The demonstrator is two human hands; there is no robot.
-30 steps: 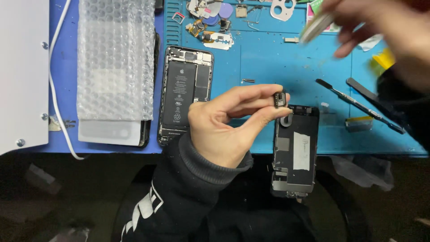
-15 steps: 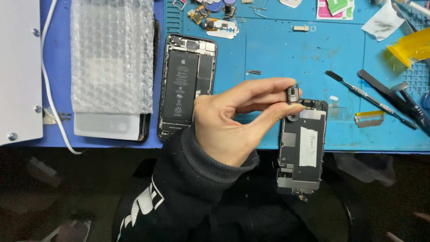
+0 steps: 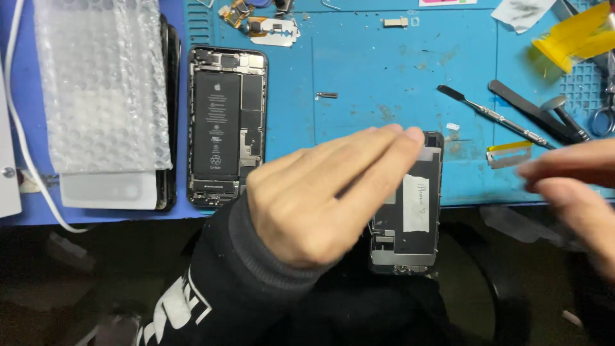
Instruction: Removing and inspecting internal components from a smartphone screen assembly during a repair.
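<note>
Mid-frame, the left hand point(image 3: 320, 198), fingers pressed together flat, covers the screen panel point(image 3: 410, 211) beside the opened phone point(image 3: 225, 125); the blurred right hand point(image 3: 570, 192) hovers, grip unclear.

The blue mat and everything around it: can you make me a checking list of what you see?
Surface: blue repair mat, a bare part in the middle.
Job's things: phone screen panel, back side up with a white label, hanging over the mat's near edge.
Clutter: opened phone body showing its battery; bubble wrap on stacked phones; metal spudger; tweezers; yellow tape piece; small loose parts along the top edge.
Grips: left hand over the panel's top, fingers stretched flat; right hand blurred, apart from the panel.
Cables: white cable at the far left.
Surroundings: dark floor below the mat.
</note>
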